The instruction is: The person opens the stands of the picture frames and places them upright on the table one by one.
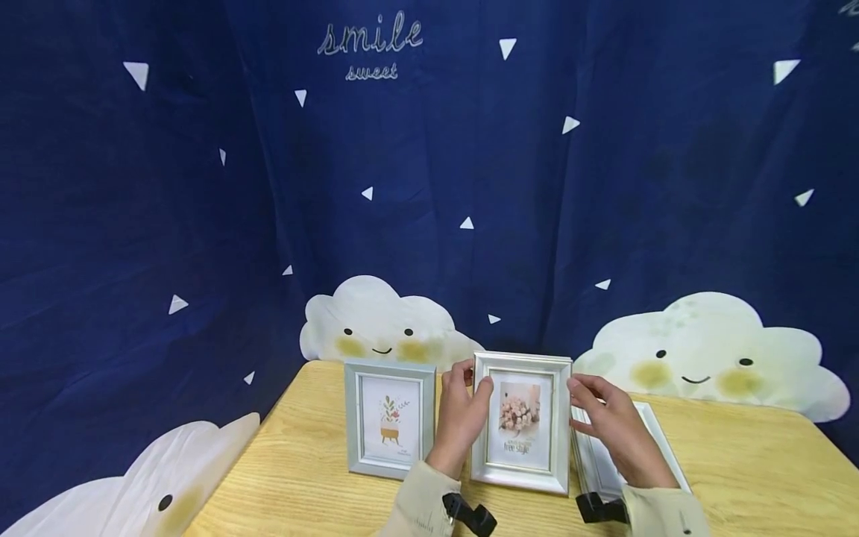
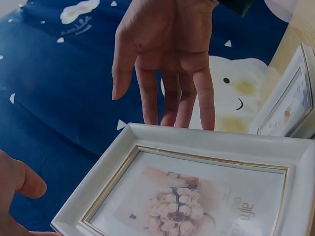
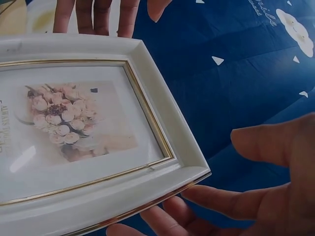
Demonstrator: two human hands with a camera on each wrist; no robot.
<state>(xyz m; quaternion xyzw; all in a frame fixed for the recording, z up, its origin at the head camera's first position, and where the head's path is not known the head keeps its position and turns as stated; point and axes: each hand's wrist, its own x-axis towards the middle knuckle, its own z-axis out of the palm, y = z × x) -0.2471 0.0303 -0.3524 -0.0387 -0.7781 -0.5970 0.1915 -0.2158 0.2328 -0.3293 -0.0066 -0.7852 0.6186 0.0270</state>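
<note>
A silvery-white picture frame (image 1: 560, 418) with a thin gold inner line and a pink flower picture stands between my hands on the wooden table. My left hand (image 1: 463, 414) is at its left edge; my right hand (image 1: 614, 425) is at its right edge. In the right wrist view, the fingers of my right hand (image 3: 266, 182) touch the frame's side from behind, with the thumb apart from it. Seen there too, my left hand (image 3: 98, 14) has straight fingers partly hidden behind the opposite edge. Neither thumb presses on the frame.
On the left stands a pale blue-grey picture frame (image 1: 429, 403) with a potted-plant picture. Another white picture frame (image 1: 654, 424) leans or lies at the right, partly behind my right hand. A dark blue curtain (image 1: 429, 164) with white clouds hangs behind the wooden table (image 1: 288, 447).
</note>
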